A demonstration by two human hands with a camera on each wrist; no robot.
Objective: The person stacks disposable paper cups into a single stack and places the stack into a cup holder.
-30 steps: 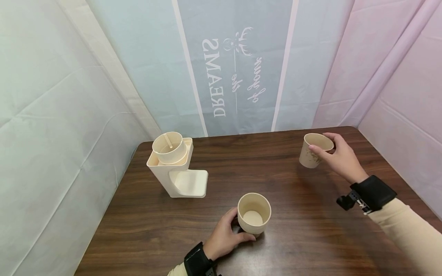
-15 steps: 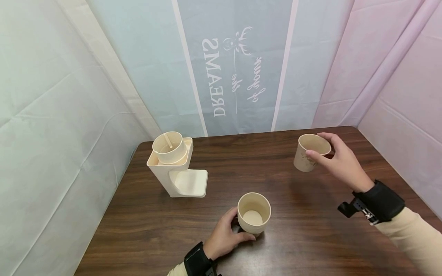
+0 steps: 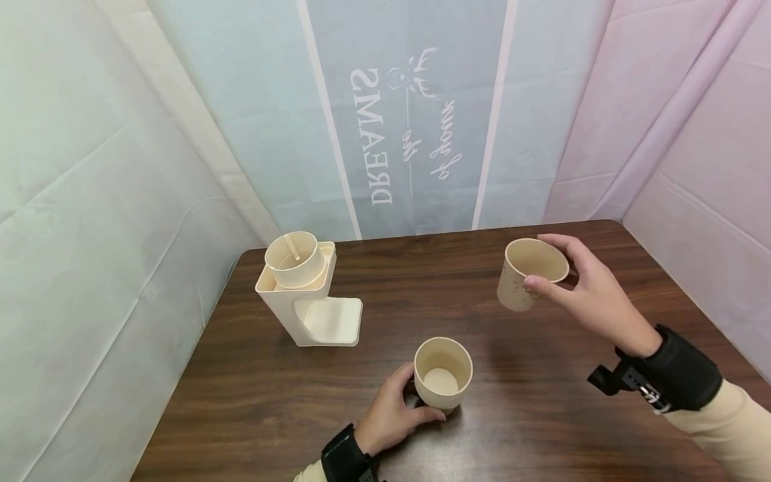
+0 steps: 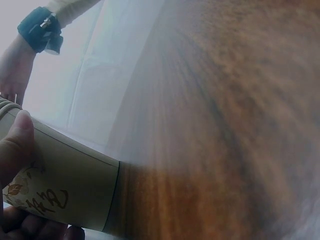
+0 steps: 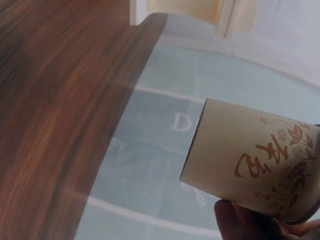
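Observation:
In the head view, my right hand (image 3: 593, 294) holds a beige paper cup (image 3: 512, 291) near its rim, thumb in front and fingers behind. This cup hangs above the table, slightly tilted. Brown flowers and lettering show on the same paper cup (image 5: 250, 160) in the right wrist view. My left hand (image 3: 391, 412) grips another beige paper cup (image 3: 442, 398), which stands upright on the table at front centre. The left wrist view shows my thumb and fingers around that paper cup (image 4: 75, 175), with its rolled rim at the left edge.
At the back left stands a cream holder (image 3: 283, 311) with a flat foot (image 3: 337, 321). A round beige cup (image 3: 301, 274) with a small stick inside sits in its top. The dark wooden table (image 3: 409, 281) ends at hanging cloth (image 3: 271, 100) behind and on both sides.
My right hand has carried its paper cup left and toward the front of the table. My left hand and its cup have stayed in place.

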